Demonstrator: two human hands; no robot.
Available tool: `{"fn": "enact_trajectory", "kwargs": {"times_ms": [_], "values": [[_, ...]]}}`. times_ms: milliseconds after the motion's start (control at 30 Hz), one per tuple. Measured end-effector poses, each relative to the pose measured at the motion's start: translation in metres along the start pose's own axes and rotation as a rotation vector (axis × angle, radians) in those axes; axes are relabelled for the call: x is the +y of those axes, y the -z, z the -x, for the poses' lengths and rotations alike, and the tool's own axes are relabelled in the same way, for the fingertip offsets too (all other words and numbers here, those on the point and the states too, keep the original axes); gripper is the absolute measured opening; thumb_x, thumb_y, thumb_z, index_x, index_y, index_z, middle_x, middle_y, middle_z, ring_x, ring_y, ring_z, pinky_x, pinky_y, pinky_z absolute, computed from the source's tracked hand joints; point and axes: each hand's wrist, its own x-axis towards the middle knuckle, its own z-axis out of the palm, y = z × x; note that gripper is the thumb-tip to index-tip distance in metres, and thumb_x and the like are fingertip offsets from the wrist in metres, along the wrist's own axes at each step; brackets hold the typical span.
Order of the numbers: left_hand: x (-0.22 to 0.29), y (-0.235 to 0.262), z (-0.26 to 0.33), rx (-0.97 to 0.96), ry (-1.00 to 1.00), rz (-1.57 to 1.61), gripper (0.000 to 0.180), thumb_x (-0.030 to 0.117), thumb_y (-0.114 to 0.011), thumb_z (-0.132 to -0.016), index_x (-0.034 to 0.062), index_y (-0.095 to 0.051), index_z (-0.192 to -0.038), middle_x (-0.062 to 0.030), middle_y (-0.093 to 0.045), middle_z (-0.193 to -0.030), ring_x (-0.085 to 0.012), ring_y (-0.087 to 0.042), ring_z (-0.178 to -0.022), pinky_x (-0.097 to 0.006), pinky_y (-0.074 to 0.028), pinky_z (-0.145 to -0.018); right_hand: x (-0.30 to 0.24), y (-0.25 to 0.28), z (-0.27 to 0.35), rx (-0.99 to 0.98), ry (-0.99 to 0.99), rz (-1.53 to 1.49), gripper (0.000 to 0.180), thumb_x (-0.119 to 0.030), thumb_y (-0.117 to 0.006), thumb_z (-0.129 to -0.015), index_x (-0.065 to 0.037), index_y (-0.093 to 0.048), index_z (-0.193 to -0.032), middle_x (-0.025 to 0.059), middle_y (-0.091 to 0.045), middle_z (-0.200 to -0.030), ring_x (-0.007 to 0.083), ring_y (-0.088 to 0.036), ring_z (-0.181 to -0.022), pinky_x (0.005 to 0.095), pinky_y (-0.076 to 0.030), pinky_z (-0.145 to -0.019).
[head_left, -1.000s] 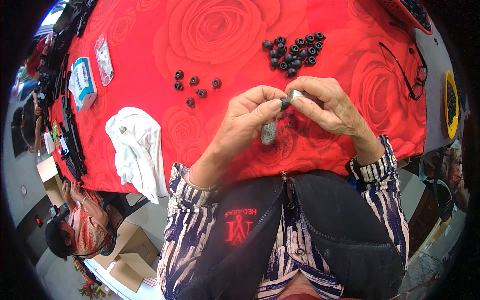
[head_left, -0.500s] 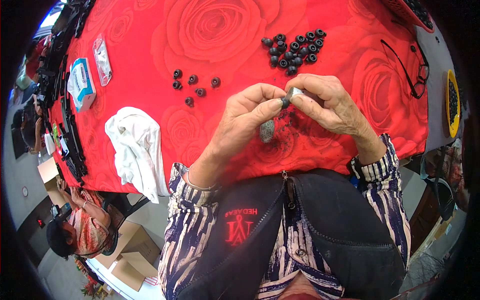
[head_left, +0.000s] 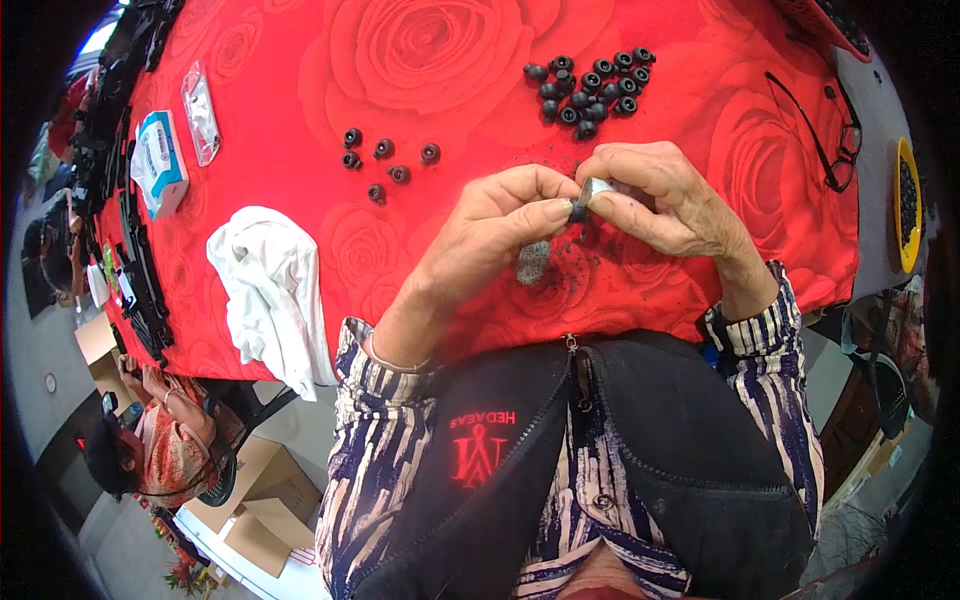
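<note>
My left hand (head_left: 490, 225) pinches a small black knob-like part (head_left: 578, 212) between thumb and forefinger. In my right hand (head_left: 672, 205) is a short blade with a whitish wrapped part (head_left: 597, 187), its edge against the black part. Both hands meet low over the red cloth. Just under my left fingers lies a speckled grey oval piece (head_left: 533, 262), like a stone, with dark crumbs around it. Beyond my hands a heap of similar black parts (head_left: 569, 115) sits on the cloth. Several more black parts (head_left: 399, 174) lie scattered to the left.
A white cloth (head_left: 265, 290) and a tissue box (head_left: 158, 165) lie at the left, with a clear packet (head_left: 200, 115) behind. Eyeglasses (head_left: 840, 165) rest on the right, near a yellow bowl (head_left: 902, 255) of black pieces. Another person (head_left: 165, 440) works at lower left.
The whole view has shifted slightly. My hands keep the same grip, and the blade stays against the black part with a slight change of angle.
</note>
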Motion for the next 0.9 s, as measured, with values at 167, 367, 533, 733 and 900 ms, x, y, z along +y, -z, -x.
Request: {"fn": "enact_trajectory", "kwargs": {"times_ms": [167, 367, 533, 733, 900], "values": [[-0.0027, 0.0031, -0.0008, -0.088, 0.03, 0.111, 0.021, 0.017, -0.058, -0.086, 0.0001, -0.057, -0.099, 0.0018, -0.054, -0.081, -0.0033, -0.046, -0.07, -0.017, -0.038, -0.06, 0.0041, 0.0002, -0.0003, -0.066, 0.115, 0.027, 0.013, -0.011, -0.053, -0.081, 0.002, -0.055, -0.084, 0.009, -0.051, -0.065, 0.0223, -0.05, -0.056, 0.0322, -0.038, -0.051], [-0.0011, 0.0058, -0.0044, -0.102, 0.047, 0.129, 0.021, 0.015, -0.058, -0.085, -0.0008, -0.057, -0.099, 0.001, -0.054, -0.082, -0.0041, -0.045, -0.072, -0.017, -0.037, -0.063, 0.0004, 0.0039, -0.0006, -0.053, 0.077, 0.053, 0.016, -0.014, -0.055, -0.081, 0.001, -0.057, -0.087, 0.0116, -0.055, -0.066, 0.0238, -0.055, -0.059, 0.0326, -0.042, -0.053], [-0.002, 0.0066, -0.0034, -0.05, 0.021, 0.127, 0.021, 0.014, -0.057, -0.086, -0.0009, -0.057, -0.1, 0.0011, -0.054, -0.081, -0.0036, -0.045, -0.072, -0.017, -0.038, -0.061, -0.0031, 0.0017, -0.004, 0.017, 0.024, 0.069, 0.015, -0.013, -0.056, -0.082, 0.001, -0.057, -0.087, 0.0118, -0.055, -0.065, 0.0239, -0.055, -0.06, 0.0327, -0.043, -0.054], [-0.0027, 0.0051, -0.0038, -0.042, -0.007, 0.135, 0.021, 0.014, -0.057, -0.087, -0.0007, -0.057, -0.101, 0.0013, -0.054, -0.081, -0.0033, -0.046, -0.072, -0.017, -0.039, -0.06, -0.0044, 0.0005, -0.003, 0.004, 0.019, 0.08, 0.014, -0.013, -0.056, -0.082, 0.001, -0.057, -0.086, 0.0117, -0.055, -0.065, 0.0236, -0.055, -0.06, 0.0329, -0.042, -0.054], [-0.0053, 0.0037, -0.0039, -0.034, -0.015, 0.141, 0.021, 0.015, -0.057, -0.087, -0.0006, -0.057, -0.101, 0.0019, -0.053, -0.079, -0.0023, -0.047, -0.067, -0.016, -0.04, -0.055, -0.0005, -0.0013, -0.0007, 0.03, 0.004, 0.087, 0.014, -0.013, -0.056, -0.082, 0.001, -0.057, -0.085, 0.0113, -0.055, -0.065, 0.0236, -0.055, -0.059, 0.0331, -0.042, -0.054]]}}
